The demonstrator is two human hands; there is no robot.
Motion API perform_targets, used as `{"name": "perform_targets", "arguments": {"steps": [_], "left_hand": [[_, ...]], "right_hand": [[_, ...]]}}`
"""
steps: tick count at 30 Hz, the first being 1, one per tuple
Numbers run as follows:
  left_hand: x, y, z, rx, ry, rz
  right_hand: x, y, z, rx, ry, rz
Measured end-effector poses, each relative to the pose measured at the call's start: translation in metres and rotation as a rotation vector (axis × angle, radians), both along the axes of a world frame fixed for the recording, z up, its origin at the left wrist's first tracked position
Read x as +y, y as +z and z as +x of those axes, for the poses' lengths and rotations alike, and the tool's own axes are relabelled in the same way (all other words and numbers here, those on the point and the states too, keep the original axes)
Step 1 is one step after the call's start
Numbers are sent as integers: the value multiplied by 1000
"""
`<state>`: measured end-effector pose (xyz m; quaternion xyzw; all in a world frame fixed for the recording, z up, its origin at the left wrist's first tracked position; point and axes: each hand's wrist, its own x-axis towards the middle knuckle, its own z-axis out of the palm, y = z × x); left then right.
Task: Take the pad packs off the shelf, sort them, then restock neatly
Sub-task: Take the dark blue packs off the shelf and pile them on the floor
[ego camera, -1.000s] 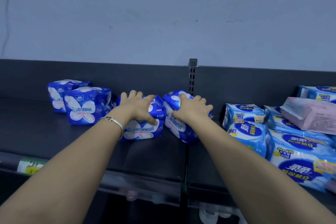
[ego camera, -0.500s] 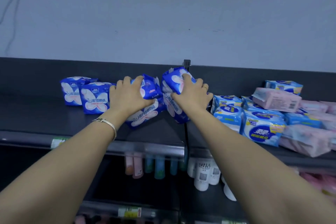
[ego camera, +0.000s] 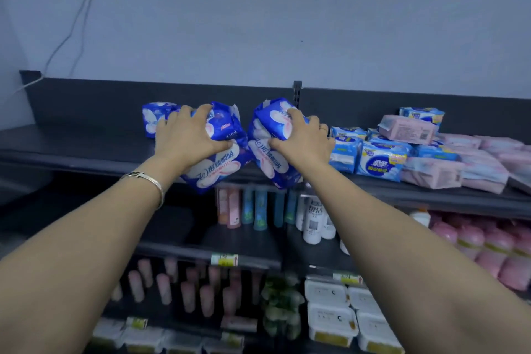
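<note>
Grip check: left hand (ego camera: pixel 189 135) curled round left pack (ego camera: pixel 214 169) | right hand (ego camera: pixel 301 138) round right pack (ego camera: pixel 270 161) | both tilted off shelf (ego camera: pixel 71 149) front edge | left maybe grabbing two, blurry

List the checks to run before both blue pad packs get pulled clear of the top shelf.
1. Left hand grips the left blue pad pack: ok.
2. Right hand grips the right blue pad pack: ok.
3. Both packs overhang the top shelf front edge: ok.
4. Shelf cleared of blue packs: not ok, another blue pack sits behind the left hand.
5. Right hand clear of the light-blue packs: cannot tell.
</note>
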<state>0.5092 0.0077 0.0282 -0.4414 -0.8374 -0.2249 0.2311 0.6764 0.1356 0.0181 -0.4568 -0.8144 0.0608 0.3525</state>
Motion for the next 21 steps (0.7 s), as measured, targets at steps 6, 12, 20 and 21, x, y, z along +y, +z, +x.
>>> {"name": "perform_targets", "arguments": {"steps": [6, 12, 20, 21], "left_hand": [[-55, -62, 73, -63, -20, -244], [-83, -153, 120, -165, -83, -483], [-115, -290, 139, -319, -245, -693], [-123, -312, 139, -333, -260, -724]], "right_hand": [[-56, -69, 70, -168, 71, -116], [-95, -159, 119, -377, 81, -348], [-136, -290, 150, -519, 25, -634], [-143, -310, 150, -535, 25, -668]]}}
